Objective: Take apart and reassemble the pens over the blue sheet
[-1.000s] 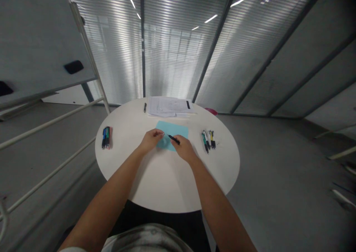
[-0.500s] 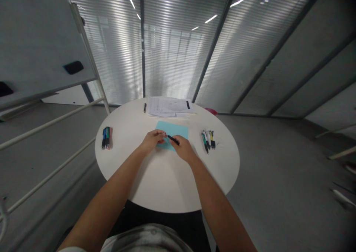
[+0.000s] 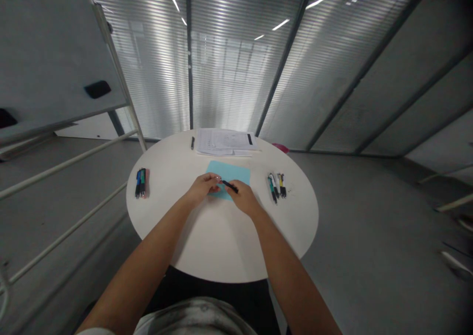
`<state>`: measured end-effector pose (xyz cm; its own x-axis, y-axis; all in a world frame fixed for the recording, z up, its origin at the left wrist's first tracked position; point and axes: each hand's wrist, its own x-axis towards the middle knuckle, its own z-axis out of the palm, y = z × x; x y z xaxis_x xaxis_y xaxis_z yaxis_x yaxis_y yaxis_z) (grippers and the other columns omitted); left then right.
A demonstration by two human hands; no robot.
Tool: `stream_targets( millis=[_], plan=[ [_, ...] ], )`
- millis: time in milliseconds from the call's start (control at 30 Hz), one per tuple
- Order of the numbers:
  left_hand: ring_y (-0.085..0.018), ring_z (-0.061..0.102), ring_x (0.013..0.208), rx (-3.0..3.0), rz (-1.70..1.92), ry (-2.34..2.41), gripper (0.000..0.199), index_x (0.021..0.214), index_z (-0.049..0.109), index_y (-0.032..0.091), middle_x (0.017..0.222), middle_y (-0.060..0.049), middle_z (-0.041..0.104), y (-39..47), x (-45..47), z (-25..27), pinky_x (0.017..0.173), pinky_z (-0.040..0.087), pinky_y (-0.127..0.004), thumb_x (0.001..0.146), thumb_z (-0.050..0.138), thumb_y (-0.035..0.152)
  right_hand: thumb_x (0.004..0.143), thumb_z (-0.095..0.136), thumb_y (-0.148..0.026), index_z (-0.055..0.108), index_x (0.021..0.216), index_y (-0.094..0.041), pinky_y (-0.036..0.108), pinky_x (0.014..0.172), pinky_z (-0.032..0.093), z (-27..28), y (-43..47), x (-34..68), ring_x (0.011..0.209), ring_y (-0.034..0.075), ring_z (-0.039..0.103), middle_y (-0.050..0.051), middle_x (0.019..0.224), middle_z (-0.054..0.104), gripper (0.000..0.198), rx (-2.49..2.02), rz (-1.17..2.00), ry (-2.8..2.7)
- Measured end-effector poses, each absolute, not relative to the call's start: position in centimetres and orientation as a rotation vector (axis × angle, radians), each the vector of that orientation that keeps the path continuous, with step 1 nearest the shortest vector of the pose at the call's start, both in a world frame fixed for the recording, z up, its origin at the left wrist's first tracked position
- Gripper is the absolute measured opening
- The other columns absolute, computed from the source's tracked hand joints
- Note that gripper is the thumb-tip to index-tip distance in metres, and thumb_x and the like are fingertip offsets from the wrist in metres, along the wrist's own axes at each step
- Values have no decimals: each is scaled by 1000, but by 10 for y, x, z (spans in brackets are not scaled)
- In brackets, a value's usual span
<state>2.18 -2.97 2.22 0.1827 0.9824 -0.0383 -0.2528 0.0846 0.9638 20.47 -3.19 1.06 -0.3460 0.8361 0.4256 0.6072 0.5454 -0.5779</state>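
Note:
Over a light blue sheet [image 3: 228, 170] in the middle of the table, my two hands meet at the fingertips. My right hand [image 3: 243, 196] is closed around a black pen barrel [image 3: 230, 185], which slants up and left. Its left end reaches the fingers of my left hand [image 3: 202, 187]. Those fingers are pinched on a small shiny piece [image 3: 219, 178], perhaps a pen tip, too small to make out well. Whether piece and barrel touch cannot be told.
The round white table [image 3: 221, 246] holds blue, green and red pens [image 3: 141, 183] at left. Green, white, yellow and black pens [image 3: 277, 187] lie at right, beside tiny loose parts [image 3: 290, 190]. Printed papers [image 3: 223, 142] and one dark pen [image 3: 192, 143] are at the back. A whiteboard stand [image 3: 121, 74] rises at left.
The black barrel has shifted slightly left, and the gap between its end and the shiny piece in my left fingers has narrowed. Everything else looks the same.

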Motion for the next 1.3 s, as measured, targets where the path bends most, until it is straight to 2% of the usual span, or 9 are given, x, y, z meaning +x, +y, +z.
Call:
stream_targets(
  millis=[100,300,667,967,1167,1300],
  plan=[
    [-10,57,58,1055,1138,921,31,81,64,14,63,1,59,-30,21,23,69,48,-29,64,75,37,89,50,-33,60,86,-20,24,66,36,9,-31,205,72,14,52,1,79,60,17,-1150,411,-2080],
    [-11,58,59,1076,1126,925,32,85,65,14,69,-1,62,-31,21,24,67,48,-29,63,75,33,89,50,-33,60,85,-20,24,65,36,8,-31,205,71,14,52,1,78,60,17,-1159,418,-2075],
    [-12,58,63,1224,1104,992,32,86,66,14,69,-2,63,-29,22,18,67,47,-28,65,74,36,88,52,-31,64,88,-20,26,69,39,8,-30,206,75,15,54,2,81,62,16,-1142,396,-2098],
    [-9,50,54,1283,1125,961,33,85,66,13,61,2,55,-31,22,20,56,38,-24,67,72,40,88,54,-30,67,84,-19,25,65,37,12,-32,206,71,14,52,2,73,59,17,-1153,364,-2138],
    [-10,51,55,1303,1133,1004,33,86,66,13,63,1,57,-31,22,21,56,40,-24,66,72,39,91,51,-31,70,100,-23,26,71,40,9,-29,207,76,15,55,3,79,62,23,-1108,388,-2183],
    [-10,53,57,1304,1134,1025,33,88,66,14,66,0,59,-30,22,21,58,44,-25,66,72,37,91,50,-31,69,103,-22,26,71,41,10,-31,207,76,15,56,3,80,63,24,-1105,427,-2180]
  ],
)
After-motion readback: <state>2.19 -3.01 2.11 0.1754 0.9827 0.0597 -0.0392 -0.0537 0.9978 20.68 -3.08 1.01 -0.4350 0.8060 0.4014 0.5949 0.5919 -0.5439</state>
